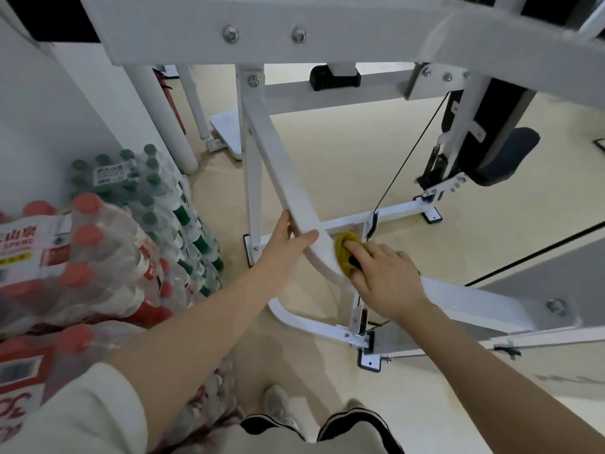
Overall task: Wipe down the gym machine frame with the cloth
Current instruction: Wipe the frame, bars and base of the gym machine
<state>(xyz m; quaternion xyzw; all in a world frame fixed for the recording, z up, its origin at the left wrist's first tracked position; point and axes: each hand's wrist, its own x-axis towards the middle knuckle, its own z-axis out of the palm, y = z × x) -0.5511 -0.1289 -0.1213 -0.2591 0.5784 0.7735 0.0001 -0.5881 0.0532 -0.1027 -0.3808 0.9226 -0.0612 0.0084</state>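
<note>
At the near left we see shrink-wrapped packs of water bottles with red caps (82, 257), and just behind them, farther left of centre, a pack of bottles with green caps (144, 188), all full and sealed as far as we can tell. Moving right, our left hand (284, 247) grips the curved white frame bar (281, 178) of the gym machine, thumb across its top face and fingers curled under its edge. Just to the right, our right hand (383, 273) presses a yellow-green cloth (345, 253) flat against the lower bend of that same bar, fingers stretched over the cloth. A black cable (409, 155) runs diagonally beyond, at the far right.
</note>
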